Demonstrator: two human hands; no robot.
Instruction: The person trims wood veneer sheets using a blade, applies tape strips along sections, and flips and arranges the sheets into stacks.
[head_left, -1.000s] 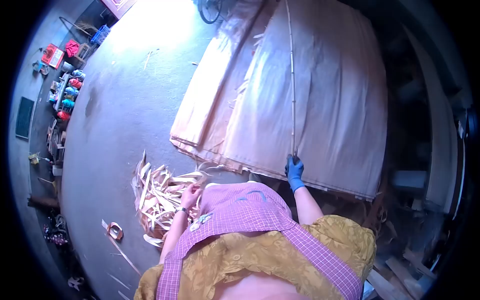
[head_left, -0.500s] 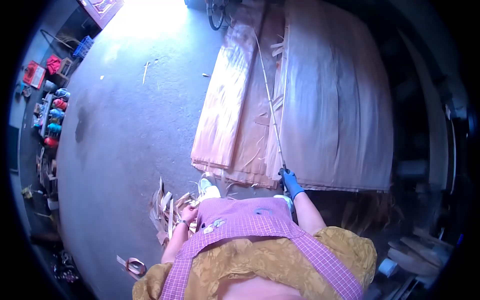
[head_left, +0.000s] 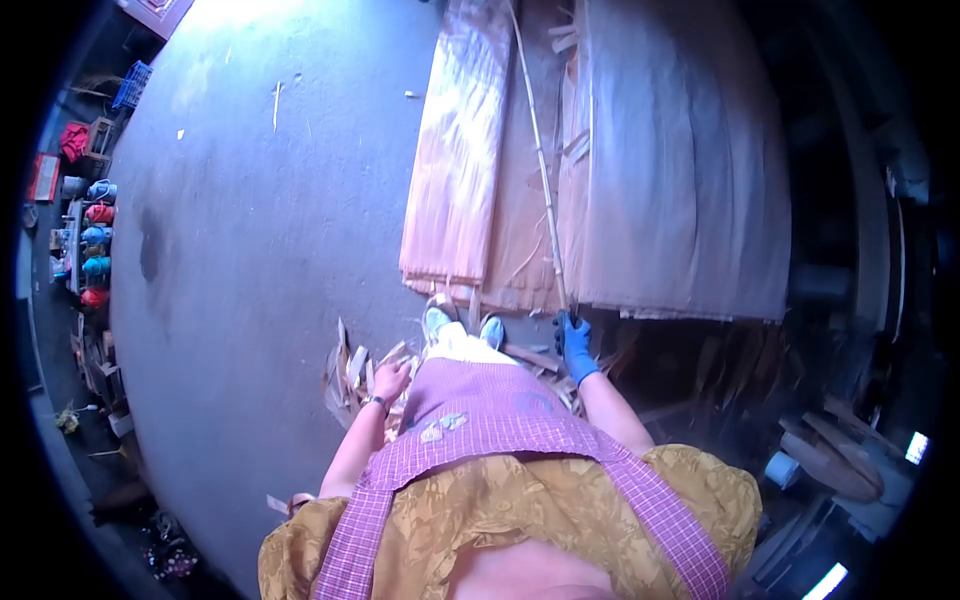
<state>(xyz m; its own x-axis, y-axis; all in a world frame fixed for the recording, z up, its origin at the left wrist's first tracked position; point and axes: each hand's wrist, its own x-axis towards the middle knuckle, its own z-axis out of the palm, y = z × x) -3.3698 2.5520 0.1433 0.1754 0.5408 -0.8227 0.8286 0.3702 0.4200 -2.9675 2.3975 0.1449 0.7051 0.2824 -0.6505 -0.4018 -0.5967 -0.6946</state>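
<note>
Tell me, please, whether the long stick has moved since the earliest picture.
Yes: judged against the narrow sheet stack, the long stick has shifted left, now much nearer that stack's right edge.

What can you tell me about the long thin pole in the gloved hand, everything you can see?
The pole is pale, slender and slightly bowed, with ring-like joints, so it looks like bamboo. Its near end is gripped in the blue-gloved right hand. From there it slants forward and left, over the thin wood-like sheets, to the picture's top edge. Whether it touches them is unclear.
</note>
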